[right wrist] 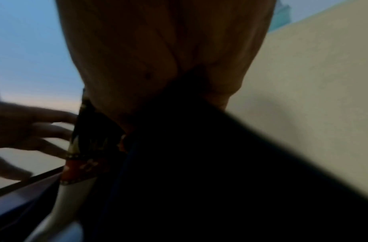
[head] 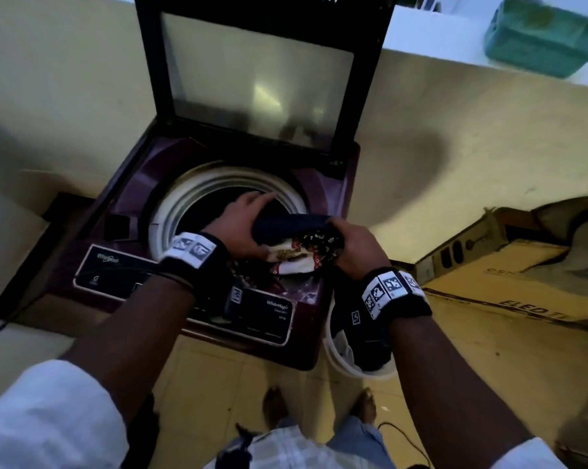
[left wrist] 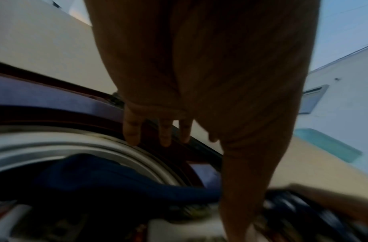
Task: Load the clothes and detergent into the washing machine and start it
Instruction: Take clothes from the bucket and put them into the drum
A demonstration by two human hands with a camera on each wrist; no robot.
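While the bundle of clothes point(head: 296, 245) sits over the near edge of the drum opening point(head: 218, 184), I read the governing relation as follows: the drum mouth lies at 11 o'clock from the bundle, and the load must travel that way and down. I see the bundle's long axis running roughly from 9 to 3 o'clock, spanning the gap between my two hands. My left hand point(head: 241, 225) is the nearer one to the drum; its fingers point(left wrist: 131, 131) extend fairly straight over the white rim, with the thumb side resting against the dark blue garment point(head: 289, 223). I cannot tell from the wrist view whether that thumb pinches the cloth. My right hand point(head: 356, 245) sits at 3 o'clock of the bundle, fingers curled round the fabric in a firm grip. I note three layers in the bundle: the dark blue roll on top, a black piece with a red and white print point(head: 319, 243) under it, and a white piece point(head: 292, 264) at the bottom. All are soft, crumpled, and likely to trail. I see the washing machine lid point(head: 258, 76) standing raised at 12 o'clock, and a white bucket point(head: 340, 362) with more dark cloth on the floor at 5 o'clock. I see no detergent in any view. I judge loading to be under way, with the start step outstanding.
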